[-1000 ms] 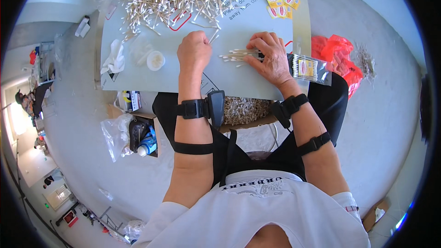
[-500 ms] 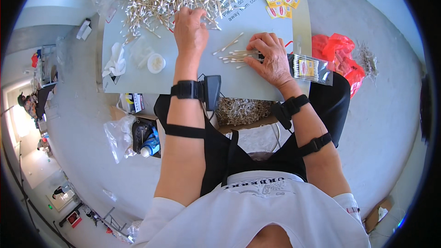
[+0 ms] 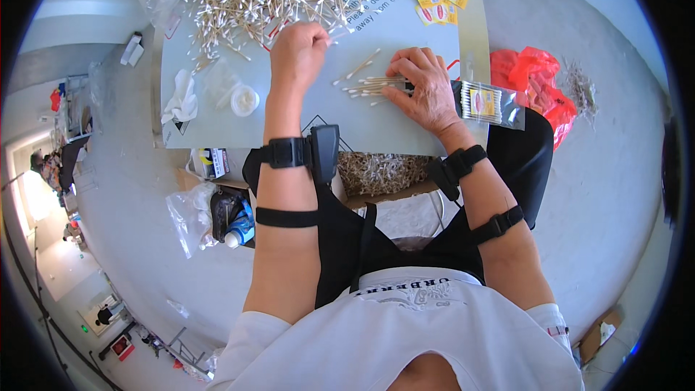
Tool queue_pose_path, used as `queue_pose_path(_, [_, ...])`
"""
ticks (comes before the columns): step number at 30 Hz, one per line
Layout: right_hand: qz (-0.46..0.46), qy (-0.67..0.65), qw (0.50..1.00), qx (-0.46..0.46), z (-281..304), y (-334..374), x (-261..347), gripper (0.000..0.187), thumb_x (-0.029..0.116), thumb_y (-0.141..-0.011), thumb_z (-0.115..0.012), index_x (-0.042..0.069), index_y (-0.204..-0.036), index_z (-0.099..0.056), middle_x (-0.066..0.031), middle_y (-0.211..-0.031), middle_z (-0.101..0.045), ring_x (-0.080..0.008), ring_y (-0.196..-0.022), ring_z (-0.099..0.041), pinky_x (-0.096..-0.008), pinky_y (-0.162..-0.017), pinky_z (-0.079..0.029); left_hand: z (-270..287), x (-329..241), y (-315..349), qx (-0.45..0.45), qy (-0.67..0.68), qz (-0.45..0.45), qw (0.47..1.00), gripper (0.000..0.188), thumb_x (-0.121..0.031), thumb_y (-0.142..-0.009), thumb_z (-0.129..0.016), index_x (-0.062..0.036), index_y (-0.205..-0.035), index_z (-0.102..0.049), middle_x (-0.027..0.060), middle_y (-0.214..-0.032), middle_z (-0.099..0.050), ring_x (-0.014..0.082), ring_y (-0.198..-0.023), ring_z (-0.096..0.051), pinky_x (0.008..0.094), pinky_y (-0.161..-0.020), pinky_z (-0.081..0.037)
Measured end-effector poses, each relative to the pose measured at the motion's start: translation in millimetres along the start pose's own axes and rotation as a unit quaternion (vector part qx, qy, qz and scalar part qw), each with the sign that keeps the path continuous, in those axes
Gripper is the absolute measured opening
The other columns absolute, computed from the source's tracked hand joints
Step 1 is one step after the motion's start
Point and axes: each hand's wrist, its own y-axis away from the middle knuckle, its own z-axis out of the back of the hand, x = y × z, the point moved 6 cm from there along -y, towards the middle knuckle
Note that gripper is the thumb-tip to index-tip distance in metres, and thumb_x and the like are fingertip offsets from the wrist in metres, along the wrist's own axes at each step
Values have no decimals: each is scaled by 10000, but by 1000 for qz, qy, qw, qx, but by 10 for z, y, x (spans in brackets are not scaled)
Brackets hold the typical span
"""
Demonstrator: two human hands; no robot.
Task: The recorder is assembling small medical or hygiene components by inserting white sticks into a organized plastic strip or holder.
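A large heap of cotton swabs [image 3: 246, 0] covers the far left of the table. At its near edge my left hand [image 3: 297, 58] is closed in a pinch, with white swab tips showing beside the fingertips. To the right, my right hand [image 3: 426, 90] curls its fingers and thumb around the ends of a small bundle of cotton swabs [image 3: 373, 87], which points left on the table. One loose swab [image 3: 363, 64] lies at a slant just beyond the bundle. By the right wrist is a clear pack of swabs [image 3: 481, 103] with a yellow label.
Yellow label cards [image 3: 440, 6] lie at the far right of the table [image 3: 318, 112]. A round white tub [image 3: 245, 101] and crumpled white tissue [image 3: 180, 96] sit on the left. Under the edge is a box of swabs [image 3: 384, 172]; a red plastic bag [image 3: 532, 83] lies right.
My left hand has drawn slightly nearer from the heap, its fingers now closed together with swab tips beside them. The right hand stays almost in place on the bundle.
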Motion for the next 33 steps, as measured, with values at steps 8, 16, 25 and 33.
queue_pose_path(8, [-1,1,1000,1,-9,-17,29,218,227,-695,-726,129,-869,-638,-26,-1049,-592,-242,-1024,-526,-385,-893,-389,-300,-173,400,-34,-16,-11,999,67,-30,-763,-676,-71,-806,-647,96,-858,-598,321,-902,-583,432,-752,-490])
queue_pose_path(16, [-20,-88,994,-65,13,-1,-78,207,96,-756,-665,66,-958,-633,-84,-1111,-610,-302,-1031,-568,-392,-910,-441,-353,-253,430,-44,-8,-60,997,137,-14,-778,-643,-73,-898,-674,98,-892,-595,323,-934,-565,426,-782,-489])
queue_pose_path(25, [-104,-265,945,-161,70,128,-219,230,12,-966,-490,-5,-1174,-585,-121,-1234,-595,-232,-1112,-586,-304,-971,-454,-622,-634,845,-68,-3,-103,992,282,10,-756,-619,-73,-1025,-636,76,-1093,-552,326,-1066,-484,451,-934,-384])
queue_pose_path(33, [-179,-412,863,-232,-74,344,-157,333,105,-1034,-433,-39,-1323,-517,-119,-1341,-540,-187,-1237,-515,-311,-1083,-402,-552,-481,970,-171,199,-25,965,379,-109,-953,-507,4,-1314,-493,196,-1384,-447,346,-1298,-413,431,-1100,-313])
